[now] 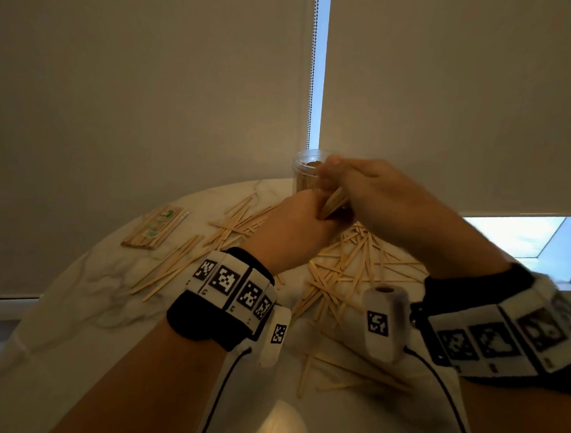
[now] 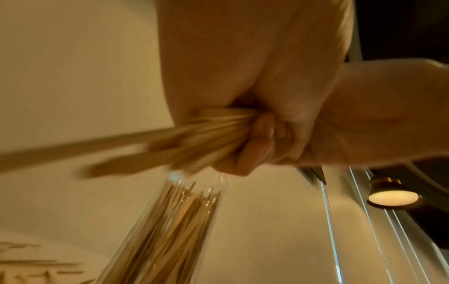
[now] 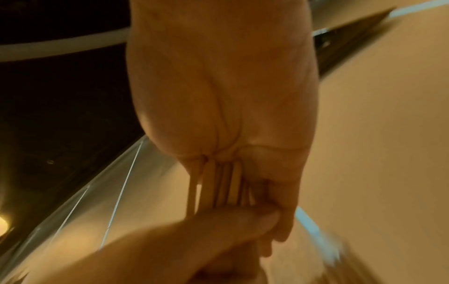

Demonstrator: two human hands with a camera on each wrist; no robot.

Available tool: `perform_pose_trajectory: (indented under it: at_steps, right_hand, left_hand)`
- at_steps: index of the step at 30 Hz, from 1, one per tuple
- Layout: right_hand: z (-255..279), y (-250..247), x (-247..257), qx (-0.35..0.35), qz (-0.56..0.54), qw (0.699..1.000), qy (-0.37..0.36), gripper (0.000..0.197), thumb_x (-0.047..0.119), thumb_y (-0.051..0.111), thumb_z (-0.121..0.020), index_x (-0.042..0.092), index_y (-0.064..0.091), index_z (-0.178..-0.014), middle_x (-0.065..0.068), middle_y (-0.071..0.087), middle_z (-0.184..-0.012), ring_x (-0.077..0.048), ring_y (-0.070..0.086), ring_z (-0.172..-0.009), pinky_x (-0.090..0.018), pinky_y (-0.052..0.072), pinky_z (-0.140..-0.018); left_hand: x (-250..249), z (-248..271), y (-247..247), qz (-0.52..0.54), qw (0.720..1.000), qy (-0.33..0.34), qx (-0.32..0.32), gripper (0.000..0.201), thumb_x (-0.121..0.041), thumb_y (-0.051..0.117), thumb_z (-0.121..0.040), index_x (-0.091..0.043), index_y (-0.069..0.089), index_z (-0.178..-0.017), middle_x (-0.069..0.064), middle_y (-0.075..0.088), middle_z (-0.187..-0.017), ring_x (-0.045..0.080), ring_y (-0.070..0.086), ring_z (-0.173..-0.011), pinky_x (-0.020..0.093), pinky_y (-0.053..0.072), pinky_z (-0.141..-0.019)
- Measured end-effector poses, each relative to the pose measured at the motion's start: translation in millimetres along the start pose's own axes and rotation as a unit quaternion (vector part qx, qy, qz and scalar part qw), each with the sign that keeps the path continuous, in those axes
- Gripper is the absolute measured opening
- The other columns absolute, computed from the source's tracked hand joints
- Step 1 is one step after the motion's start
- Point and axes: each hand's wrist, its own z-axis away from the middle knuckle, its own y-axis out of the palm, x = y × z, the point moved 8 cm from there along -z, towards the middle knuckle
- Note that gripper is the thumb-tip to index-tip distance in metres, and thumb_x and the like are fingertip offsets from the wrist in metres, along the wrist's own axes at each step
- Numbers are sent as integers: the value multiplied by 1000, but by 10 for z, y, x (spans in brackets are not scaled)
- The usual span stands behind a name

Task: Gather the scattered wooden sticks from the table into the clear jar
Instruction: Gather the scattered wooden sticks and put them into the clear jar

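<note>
The clear jar stands at the table's far edge, holding upright wooden sticks; the left wrist view shows the jar from below. Just in front of its mouth both hands meet on one bundle of sticks. My left hand grips the bundle's lower end, and its curled fingers wrap the sticks. My right hand holds the upper part, with sticks pressed between palm and fingers. Several loose sticks lie scattered on the table under my hands.
The round marble table also carries a stick pile at the left, a few near sticks and a wrapped packet of sticks. Roller blinds and a bead chain hang right behind the jar.
</note>
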Motion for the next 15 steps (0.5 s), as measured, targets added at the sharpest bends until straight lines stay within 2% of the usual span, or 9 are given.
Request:
perform_pose_trajectory:
  at_steps: [2,5,6,8,10,11,13,15]
  right_hand:
    - [-17,104,-19,12,4,1000,0,50,39,32,-107,8,71,-104,-11,72,-101,-21,65,-96,-34,49,-88]
    - [-66,-88,-47,-75,30,997,-21,47,44,32,-106,14,67,-100,-8,69,-95,-23,64,-90,-45,53,-86]
    - [-71,-112,-49,-90,45,995,-27,46,45,32,-106,14,66,-97,-8,68,-92,-24,64,-87,-48,53,-84]
    - [-76,-14,-58,-72,96,992,-36,46,44,34,-105,15,67,-91,-6,68,-85,-23,64,-80,-43,54,-76]
    - [-96,154,-75,-53,179,981,-50,47,42,34,-104,17,70,-84,-5,68,-78,-19,64,-71,-33,51,-66]
    - [-111,201,-75,-58,214,973,-59,49,41,34,-104,17,69,-80,-4,66,-73,-18,62,-67,-30,48,-62]
    - [-135,216,-53,-72,256,961,-76,49,39,34,-104,21,62,-68,-1,60,-63,-16,57,-58,-28,43,-56]
    - [-148,183,-55,-73,272,955,-90,47,36,38,-104,23,60,-64,0,57,-59,-14,53,-54,-28,41,-54]
  left_hand:
    - [51,-3,-73,-51,999,-13,-8,42,-29,58,-96,-33,47,-56,-16,50,-42,-3,46,-39,14,31,-46]
    - [164,-6,-161,-110,994,-28,-4,35,-35,64,-93,-33,52,-60,-11,52,-52,-1,48,-43,19,32,-50]
    - [153,3,-157,-121,992,-28,6,30,-36,66,-91,-33,53,-64,-11,54,-57,0,49,-47,19,34,-51]
    - [108,8,-102,-118,993,-23,22,14,-38,71,-87,-32,58,-86,-13,60,-72,0,55,-61,19,38,-56]
    - [67,6,-67,-120,992,-16,20,46,-38,77,-81,-29,53,-119,-14,62,-87,0,59,-73,13,40,-59]
    - [71,8,-67,-115,993,-21,17,59,-38,80,-79,-29,47,-126,-16,63,-88,-3,59,-73,9,39,-59]
    - [64,29,-80,-90,995,-26,16,69,-39,83,-75,-30,42,-130,-21,61,-85,-10,57,-71,6,39,-56]
    - [21,49,-97,-46,999,-17,18,77,-40,85,-72,-32,41,-135,-22,61,-91,-10,59,-74,7,41,-61]
